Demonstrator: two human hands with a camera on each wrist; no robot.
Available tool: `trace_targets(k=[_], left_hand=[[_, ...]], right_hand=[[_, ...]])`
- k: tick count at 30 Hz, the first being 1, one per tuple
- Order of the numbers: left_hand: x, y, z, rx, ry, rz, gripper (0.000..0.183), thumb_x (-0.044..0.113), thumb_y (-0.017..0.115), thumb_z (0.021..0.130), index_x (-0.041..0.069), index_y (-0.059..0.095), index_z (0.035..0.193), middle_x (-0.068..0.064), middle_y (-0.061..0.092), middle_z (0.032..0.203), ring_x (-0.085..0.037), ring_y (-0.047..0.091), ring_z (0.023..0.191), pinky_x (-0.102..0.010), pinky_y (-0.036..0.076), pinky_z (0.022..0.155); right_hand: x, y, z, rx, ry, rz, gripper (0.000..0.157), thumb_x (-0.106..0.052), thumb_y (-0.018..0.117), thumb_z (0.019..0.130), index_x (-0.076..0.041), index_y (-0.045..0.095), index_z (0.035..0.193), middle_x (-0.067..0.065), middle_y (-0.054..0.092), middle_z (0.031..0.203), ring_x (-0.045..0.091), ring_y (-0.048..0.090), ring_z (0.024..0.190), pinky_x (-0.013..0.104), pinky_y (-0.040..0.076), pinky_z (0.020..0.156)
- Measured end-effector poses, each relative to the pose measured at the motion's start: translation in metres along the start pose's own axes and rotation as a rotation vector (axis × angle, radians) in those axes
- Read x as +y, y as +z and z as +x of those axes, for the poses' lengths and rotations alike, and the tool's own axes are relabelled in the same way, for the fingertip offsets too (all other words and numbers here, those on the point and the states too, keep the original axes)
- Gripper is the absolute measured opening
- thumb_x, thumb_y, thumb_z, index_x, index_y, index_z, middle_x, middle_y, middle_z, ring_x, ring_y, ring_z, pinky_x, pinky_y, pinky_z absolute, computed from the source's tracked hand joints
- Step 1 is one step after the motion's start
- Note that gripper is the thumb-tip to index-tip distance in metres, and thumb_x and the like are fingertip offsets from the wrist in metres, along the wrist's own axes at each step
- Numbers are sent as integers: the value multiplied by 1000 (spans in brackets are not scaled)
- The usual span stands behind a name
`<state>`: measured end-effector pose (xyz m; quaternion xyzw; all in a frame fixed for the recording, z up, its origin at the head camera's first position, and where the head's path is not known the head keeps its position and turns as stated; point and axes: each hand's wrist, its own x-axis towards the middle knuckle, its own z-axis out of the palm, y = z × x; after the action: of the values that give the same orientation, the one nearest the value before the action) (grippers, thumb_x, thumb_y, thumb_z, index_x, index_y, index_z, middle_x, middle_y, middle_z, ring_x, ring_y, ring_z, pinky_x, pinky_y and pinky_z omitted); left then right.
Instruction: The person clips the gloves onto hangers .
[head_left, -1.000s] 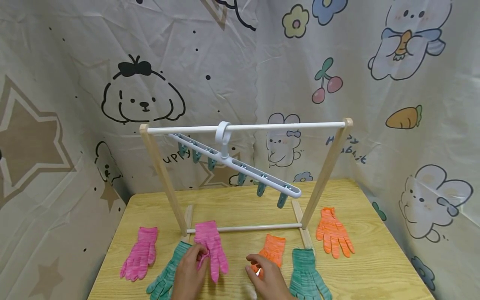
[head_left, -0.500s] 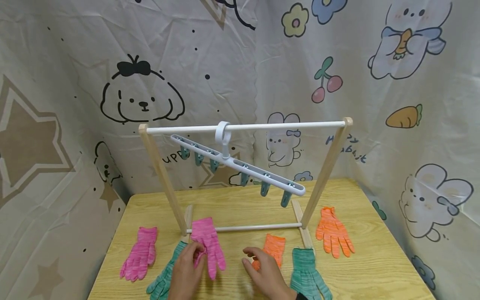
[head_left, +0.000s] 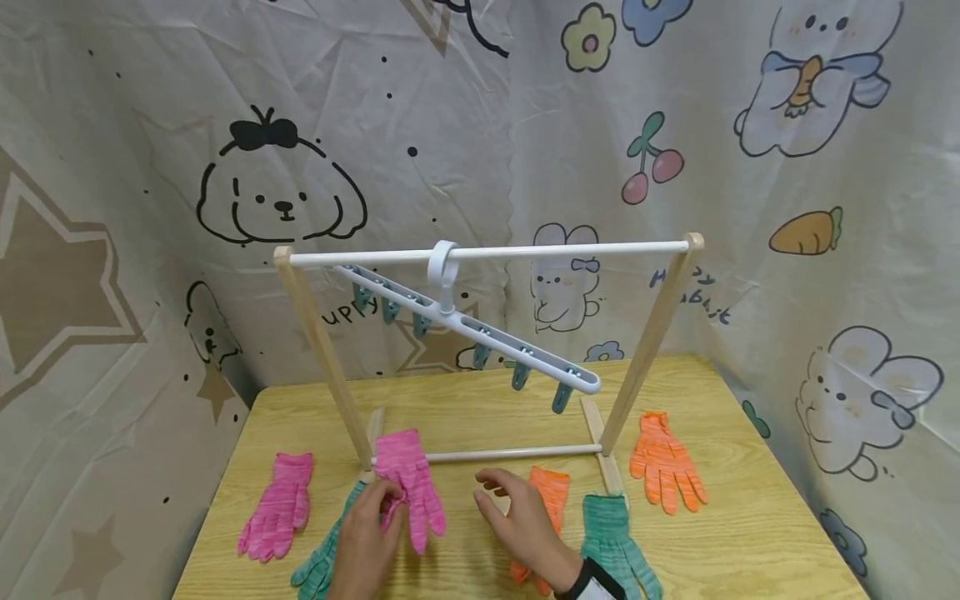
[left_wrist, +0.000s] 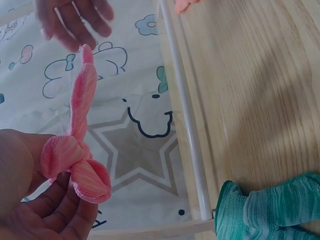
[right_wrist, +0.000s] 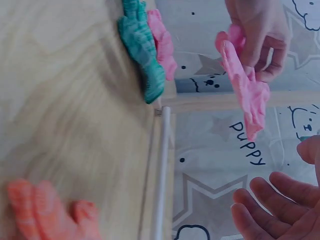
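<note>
- Your left hand (head_left: 367, 529) has its grip closed, thumb and fingers pinching one side of a pink glove (head_left: 408, 479), which hangs above the surface (head_left: 461, 579), fingers down.
- Your right hand (head_left: 521, 521) is beside it, apart from the glove; its grip is slack, fingers parted and gently bent, holding nothing. A dark band (head_left: 588, 577) circles that wrist.
- Near you lie two green gloves, the left one (head_left: 318, 562) partly behind your left hand, the right one (head_left: 615, 537) beside your right wrist.
- An orange glove (head_left: 552, 492) is partly hidden by your right hand.
- A second pink glove (head_left: 277, 504) lies at far left, another orange glove (head_left: 666, 462) at right.
- Beyond, a rack (head_left: 510, 252) carries a hanger (head_left: 517, 348) with six clips.
- Behind stands a cartoon-printed cloth (head_left: 450, 108).
</note>
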<state>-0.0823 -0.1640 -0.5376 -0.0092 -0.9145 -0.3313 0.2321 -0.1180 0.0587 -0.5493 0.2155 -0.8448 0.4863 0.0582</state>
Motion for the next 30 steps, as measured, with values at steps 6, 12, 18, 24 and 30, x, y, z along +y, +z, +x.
trace_targets(k=[6,12,18,24,30], left_hand=[[0,-1,3,-4,12,0,23,3,74,72,17,60,83,10,53,79,-4,49,71,-27,48,61],[0,-4,5,5,15,-10,23,3,74,73,17,60,84,10,54,80,-4,49,71,-27,48,62],[0,-5,7,19,33,-6,23,2,74,72,16,60,83,10,54,79,-3,49,72,-27,48,62],[1,-5,9,43,57,-11,23,1,74,71,16,60,82,10,53,79,-3,48,72,-26,48,62],[1,-5,6,23,24,12,23,3,75,71,16,60,83,10,53,79,-4,48,72,-27,48,63]], right_hand=[[-6,-3,12,6,4,15,37,-40,49,95,-12,64,114,3,67,108,16,62,94,36,53,79],[-9,-3,20,9,-4,7,37,-39,49,95,-11,64,115,5,67,109,13,62,94,33,53,78],[-10,-1,25,4,-10,24,40,-41,48,95,-10,64,115,7,67,110,16,63,94,34,53,79],[-9,5,28,49,-62,50,29,-30,55,93,-8,65,111,7,69,105,14,63,90,32,54,76],[-10,8,31,49,-64,51,31,-31,54,94,-8,65,112,7,69,105,11,62,92,31,53,78]])
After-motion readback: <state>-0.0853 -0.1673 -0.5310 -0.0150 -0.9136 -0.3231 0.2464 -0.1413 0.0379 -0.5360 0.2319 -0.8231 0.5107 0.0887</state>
